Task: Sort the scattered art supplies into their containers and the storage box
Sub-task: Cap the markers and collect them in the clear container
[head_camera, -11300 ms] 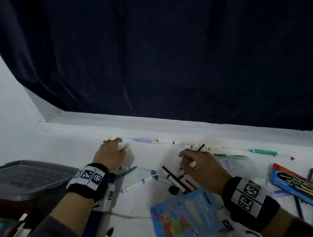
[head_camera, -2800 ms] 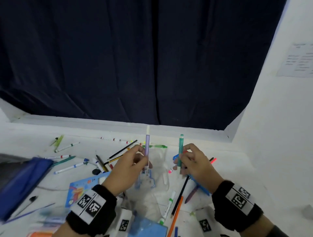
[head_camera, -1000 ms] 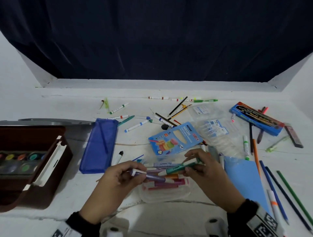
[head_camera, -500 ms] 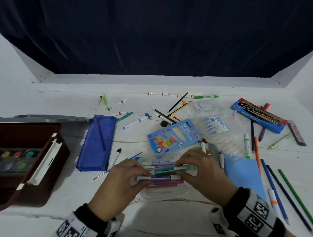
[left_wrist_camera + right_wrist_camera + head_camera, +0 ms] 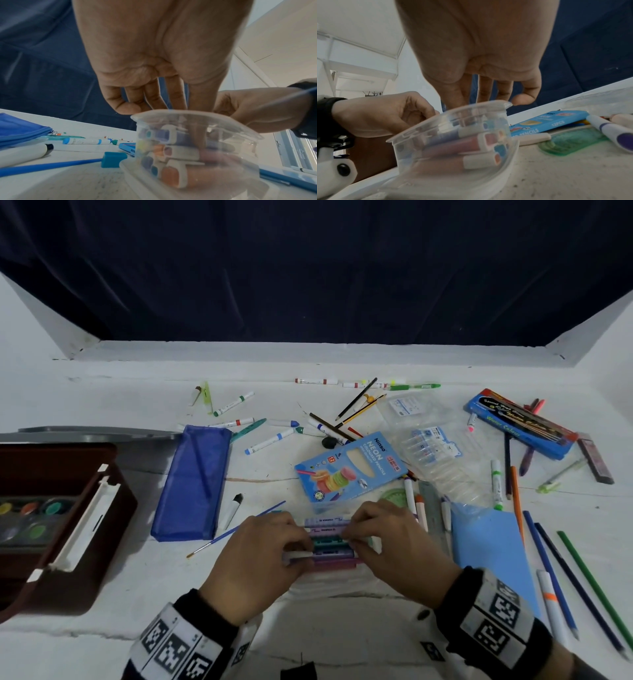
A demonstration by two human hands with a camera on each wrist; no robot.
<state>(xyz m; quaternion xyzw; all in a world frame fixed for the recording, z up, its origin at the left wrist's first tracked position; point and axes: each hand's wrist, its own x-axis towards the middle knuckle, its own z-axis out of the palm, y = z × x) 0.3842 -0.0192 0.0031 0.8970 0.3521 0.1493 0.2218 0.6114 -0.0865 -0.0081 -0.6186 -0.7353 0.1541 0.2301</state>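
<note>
Lying side by side with their long axes running left to right across the white table [image 5: 102, 594], a stack of pastel highlighters [image 5: 329, 537] filled a clear plastic case [image 5: 197, 148] set near the table's front edge, just below the blue Neon coloured pencils box [image 5: 352, 470]. The highlighters showed lilac, teal, purple and pink barrels with white caps, their coloured end plugs visible through the case's wall in both wrist views. The left hand [image 5: 253, 559] reached down into the case at its left end, fingers [image 5: 150, 97] curled and bunched together, tips on the highlighters; whether they pinched one could not be told. The right hand [image 5: 394, 549] mirrored it at the right end, fingers [image 5: 485, 86] pointing down into the case and resting on the top highlighters. A blue pencil pouch [image 5: 191, 481] lay to the left, beside an open brown paint box [image 5: 61, 542], with loose markers and pencils scattered beyond.
</note>
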